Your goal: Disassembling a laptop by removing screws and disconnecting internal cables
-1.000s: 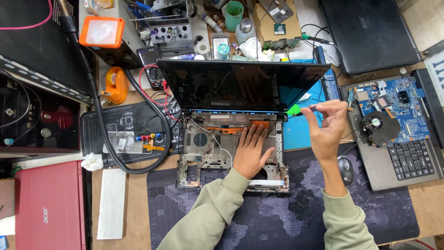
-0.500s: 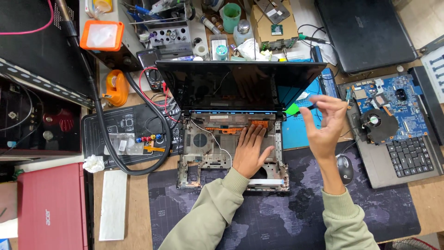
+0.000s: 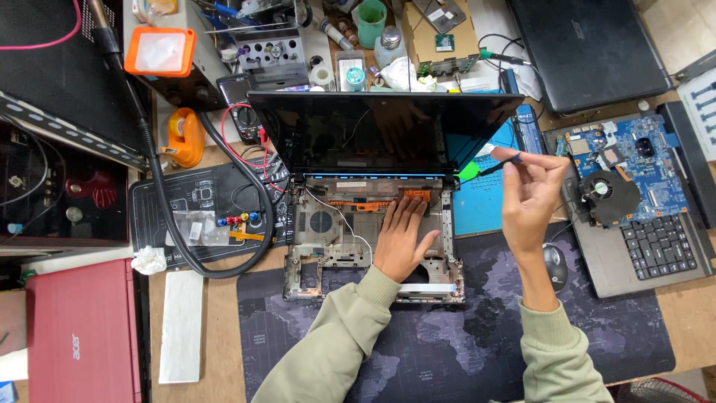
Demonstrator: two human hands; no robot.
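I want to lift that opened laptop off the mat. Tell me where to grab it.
Grip the stripped laptop base by its two long side rails, coming from the left and right edges. The middle is exposed fan and cables, and the raised screen blocks the far side. The left hand lies flat on it.

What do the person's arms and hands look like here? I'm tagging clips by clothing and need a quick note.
Both arms wear long, loose sleeves of a light olive-green, sweatshirt-like fabric with ribbed cuffs ending at the wrists. The left hand and the right hand are bare: no gloves. No rings, watch or wrist strap show in this view, and the sleeves carry no visible markings or prints.
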